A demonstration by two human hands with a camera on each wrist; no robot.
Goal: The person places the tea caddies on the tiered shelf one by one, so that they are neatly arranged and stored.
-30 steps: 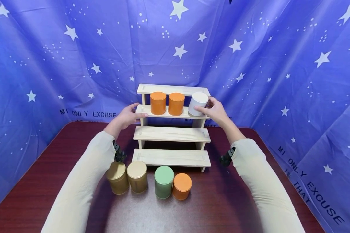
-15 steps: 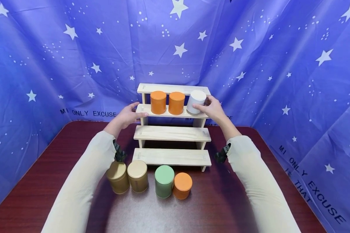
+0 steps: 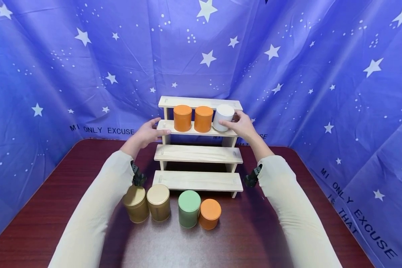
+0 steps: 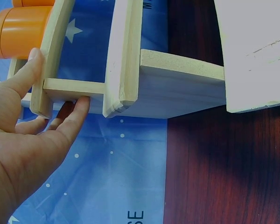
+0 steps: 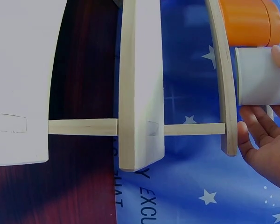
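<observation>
A four-step wooden display stand (image 3: 198, 153) bears two orange canisters (image 3: 182, 118) and a white canister (image 3: 223, 117) on its second step from the top. My right hand (image 3: 242, 125) holds the white canister between thumb and fingers, upright on that step. In the right wrist view the white canister (image 5: 261, 76) is close beside an orange canister (image 5: 252, 22). At the left end of the same step, my left hand (image 3: 148, 133) grips the stand. Its thumb (image 4: 30, 70) lies over the board's edge, and its fingers reach under and along the side.
In front of the stand, two gold canisters (image 3: 158, 203), a green canister (image 3: 189, 209) and an orange canister (image 3: 210, 214) stand on the dark red table (image 3: 241, 238). A blue star-patterned cloth (image 3: 120, 56) hangs behind and at both sides.
My right hand has slid the white canister a little to the left along the step, nearer the orange canisters. The left hand stays on the stand.
</observation>
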